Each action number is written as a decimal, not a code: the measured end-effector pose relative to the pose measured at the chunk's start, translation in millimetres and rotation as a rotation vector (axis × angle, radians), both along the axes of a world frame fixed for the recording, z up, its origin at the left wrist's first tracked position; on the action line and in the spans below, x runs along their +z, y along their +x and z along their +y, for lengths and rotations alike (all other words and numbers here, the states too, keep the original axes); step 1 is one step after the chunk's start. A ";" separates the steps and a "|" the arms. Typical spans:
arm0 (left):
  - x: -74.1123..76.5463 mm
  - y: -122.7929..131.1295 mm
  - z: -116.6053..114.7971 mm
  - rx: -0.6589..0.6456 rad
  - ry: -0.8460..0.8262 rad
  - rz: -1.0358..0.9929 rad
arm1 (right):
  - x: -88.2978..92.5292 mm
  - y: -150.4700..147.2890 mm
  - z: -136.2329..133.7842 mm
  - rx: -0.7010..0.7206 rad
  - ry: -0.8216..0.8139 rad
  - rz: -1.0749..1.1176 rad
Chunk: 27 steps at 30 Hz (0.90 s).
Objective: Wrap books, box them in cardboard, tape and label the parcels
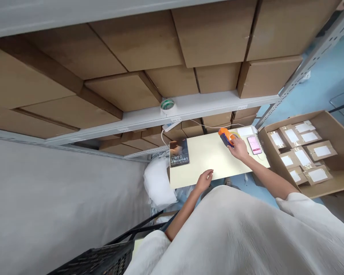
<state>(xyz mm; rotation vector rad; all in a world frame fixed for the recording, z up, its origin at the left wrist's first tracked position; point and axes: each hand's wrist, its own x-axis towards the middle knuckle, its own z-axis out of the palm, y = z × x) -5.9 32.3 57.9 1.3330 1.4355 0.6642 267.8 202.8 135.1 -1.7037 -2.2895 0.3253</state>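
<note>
tape dispenser (226, 136) probably handling light and rigid; right hand (239, 149) is gripping its handle, left hand (205, 179) is resting open on counter (209, 158).

Soft, even light fills the scene, bright but without harsh glare. The pale table (206, 160) is lit flat, with only a faint shadow under the right hand (239, 148) and the orange tape dispenser (226, 136) it grips. Boxes under the shelf (206, 104) sit darker. Wide-angle distortion tilts the shelf rails towards the picture's edges. A pixelated patch sits beside the phone (254, 144) at the table's right edge.
</note>
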 end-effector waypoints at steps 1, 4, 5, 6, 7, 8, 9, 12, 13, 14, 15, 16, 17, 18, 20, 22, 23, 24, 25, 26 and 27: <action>0.5 1.6 -0.6 -0.012 -0.004 0.004 | -16.1 5.4 -9.4 -0.038 -0.048 -0.012; 1.6 4.0 -4.3 -0.030 -0.028 0.024 | -56.9 17.0 -33.3 -0.135 -0.184 -0.042; 1.7 4.3 -5.9 -0.032 -0.041 0.033 | -67.6 19.5 -39.3 -0.156 -0.219 -0.046; 1.7 4.5 -7.5 -0.034 -0.055 0.044 | -76.9 21.4 -44.3 -0.171 -0.245 -0.048; 1.5 4.8 -9.1 -0.035 -0.068 0.056 | -84.8 22.9 -48.4 -0.180 -0.262 -0.046; 1.4 5.2 -10.5 -0.034 -0.078 0.067 | -91.6 23.9 -51.5 -0.185 -0.273 -0.044; 1.2 5.7 -11.7 -0.032 -0.085 0.077 | -97.3 24.6 -53.8 -0.186 -0.279 -0.040; 1.6 8.6 -14.1 -0.024 -0.097 0.083 | -109.3 25.9 -57.7 -0.187 -0.301 -0.033; 2.0 10.1 -14.6 -0.022 -0.100 0.081 | -112.2 26.3 -58.3 -0.185 -0.311 -0.035; 2.6 11.8 -15.1 -0.018 -0.103 0.079 | -114.6 26.9 -58.7 -0.181 -0.321 -0.038; 3.2 13.6 -15.6 -0.013 -0.105 0.078 | -116.6 27.4 -58.9 -0.177 -0.331 -0.043; 3.8 15.4 -16.2 -0.006 -0.107 0.078 | -118.4 27.9 -58.8 -0.174 -0.340 -0.050; 4.4 17.1 -16.8 0.003 -0.105 0.077 | -119.9 28.3 -58.4 -0.174 -0.348 -0.057; 4.9 18.7 -17.6 0.011 -0.103 0.077 | -121.2 28.5 -57.6 -0.178 -0.357 -0.064; 5.8 21.0 -19.3 0.017 -0.097 0.074 | -123.2 28.2 -55.2 -0.190 -0.378 -0.078; 6.5 22.1 -21.2 0.023 -0.096 0.072 | -124.5 27.8 -52.3 -0.201 -0.394 -0.089; 6.8 22.1 -22.2 0.032 -0.098 0.072 | -125.1 27.9 -51.1 -0.204 -0.399 -0.093; 7.1 21.9 -23.4 0.047 -0.099 0.071 | -125.5 28.4 -50.3 -0.205 -0.403 -0.096; 7.5 21.4 -24.6 0.066 -0.100 0.070 | -125.8 29.3 -49.8 -0.207 -0.407 -0.097; 7.9 20.6 -26.1 0.085 -0.099 0.067 | -125.9 30.6 -49.7 -0.210 -0.408 -0.095; 8.3 19.7 -27.9 0.103 -0.098 0.065 | -125.8 32.2 -49.7 -0.214 -0.406 -0.090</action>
